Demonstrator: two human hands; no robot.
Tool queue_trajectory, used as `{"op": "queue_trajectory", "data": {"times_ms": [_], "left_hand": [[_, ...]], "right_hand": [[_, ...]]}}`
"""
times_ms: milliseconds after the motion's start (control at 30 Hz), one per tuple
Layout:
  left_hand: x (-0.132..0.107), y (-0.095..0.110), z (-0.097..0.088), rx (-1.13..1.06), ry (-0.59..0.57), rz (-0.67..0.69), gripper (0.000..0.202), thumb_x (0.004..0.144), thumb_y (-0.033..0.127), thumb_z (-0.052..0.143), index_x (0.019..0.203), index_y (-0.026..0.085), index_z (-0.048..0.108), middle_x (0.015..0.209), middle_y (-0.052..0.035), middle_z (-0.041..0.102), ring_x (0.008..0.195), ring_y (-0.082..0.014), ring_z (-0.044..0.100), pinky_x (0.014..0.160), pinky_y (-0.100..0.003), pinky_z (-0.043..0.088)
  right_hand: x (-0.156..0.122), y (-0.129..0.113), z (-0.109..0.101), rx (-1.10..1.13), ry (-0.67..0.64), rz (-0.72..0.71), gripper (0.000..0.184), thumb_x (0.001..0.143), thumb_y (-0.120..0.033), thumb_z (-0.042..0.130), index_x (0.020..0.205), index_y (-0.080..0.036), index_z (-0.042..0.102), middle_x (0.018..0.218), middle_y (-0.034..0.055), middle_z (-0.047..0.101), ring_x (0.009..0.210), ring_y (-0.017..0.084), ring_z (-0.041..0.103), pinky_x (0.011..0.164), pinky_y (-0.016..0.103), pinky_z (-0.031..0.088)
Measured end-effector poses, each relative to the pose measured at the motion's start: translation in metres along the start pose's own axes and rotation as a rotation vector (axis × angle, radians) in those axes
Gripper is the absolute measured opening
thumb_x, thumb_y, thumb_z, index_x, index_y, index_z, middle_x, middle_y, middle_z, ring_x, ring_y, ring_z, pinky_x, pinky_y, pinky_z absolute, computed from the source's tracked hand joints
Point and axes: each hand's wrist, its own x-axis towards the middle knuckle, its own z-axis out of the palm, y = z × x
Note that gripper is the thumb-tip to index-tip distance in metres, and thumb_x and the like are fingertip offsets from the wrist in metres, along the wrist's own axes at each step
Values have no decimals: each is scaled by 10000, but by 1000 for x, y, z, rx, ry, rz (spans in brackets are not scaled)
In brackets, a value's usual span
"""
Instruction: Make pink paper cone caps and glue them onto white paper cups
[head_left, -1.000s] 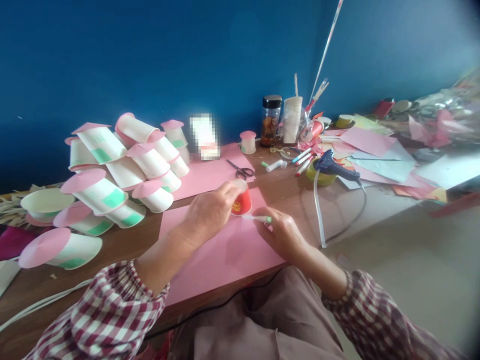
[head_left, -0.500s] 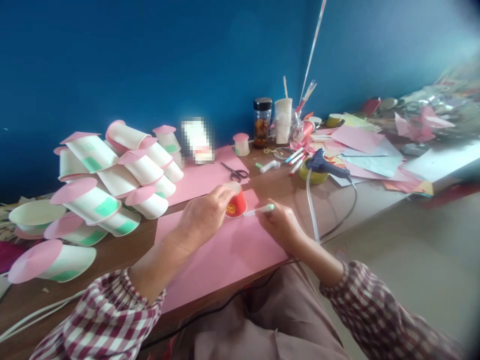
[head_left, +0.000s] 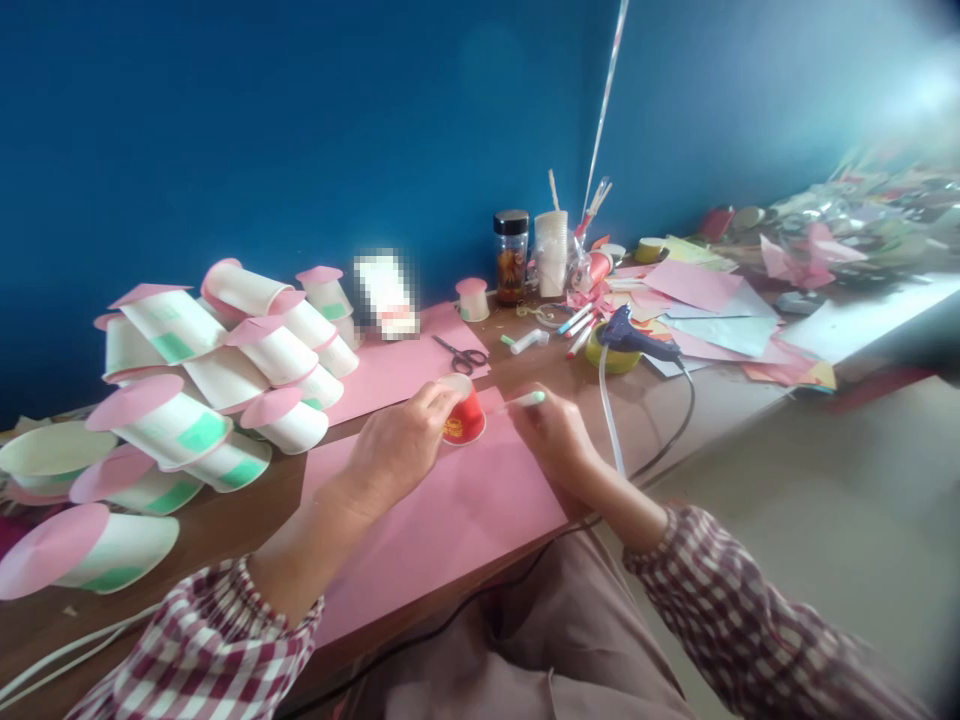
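Note:
A small red paper cup (head_left: 466, 420) with a yellow print stands wide end down on a pink paper sheet (head_left: 420, 540). My left hand (head_left: 401, 440) is closed on the cup's upper left side, its fingers at the narrow pale top. To the right, my right hand (head_left: 561, 435) pinches a marker (head_left: 531, 399) with a green end, which lies nearly level. The marker's other end points at the cup's right side; whether it touches is too blurred to tell. Black scissors (head_left: 466, 357) lie behind the cup on another pink sheet (head_left: 390, 375).
Several white cups with pink cone tops (head_left: 161, 415) are piled at left. A blue glue gun (head_left: 637, 335) rests on a yellow tape roll (head_left: 611, 355), with loose markers (head_left: 577, 325) nearby. A lidded jar (head_left: 511, 258) and stacked cups (head_left: 551, 250) stand by the wall.
The view has shifted slightly, so everything sits a bit lower and further left. The marker's pale end has moved from near the cup's lower rim up to its right side.

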Motion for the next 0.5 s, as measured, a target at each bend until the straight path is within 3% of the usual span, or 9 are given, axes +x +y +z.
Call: {"op": "queue_trajectory", "data": {"times_ms": [333, 500], "left_hand": [[0, 6, -4, -34, 18, -14, 391, 881, 192, 434, 1264, 245, 494, 1275, -34, 564, 1031, -207, 623, 745, -270, 521], [1, 7, -3, -8, 18, -36, 340, 913, 243, 428, 1242, 243, 514, 1224, -62, 596, 987, -218, 643, 654, -263, 510]], "right_hand": [[5, 3, 8, -60, 1, -50, 143, 852, -258, 465, 764, -185, 550, 621, -16, 568, 532, 108, 473, 517, 213, 325], [6, 5, 11, -35, 2, -65, 135, 846, -249, 470, 759, -184, 551, 627, -15, 572, 537, 108, 491, 530, 212, 351]]}}
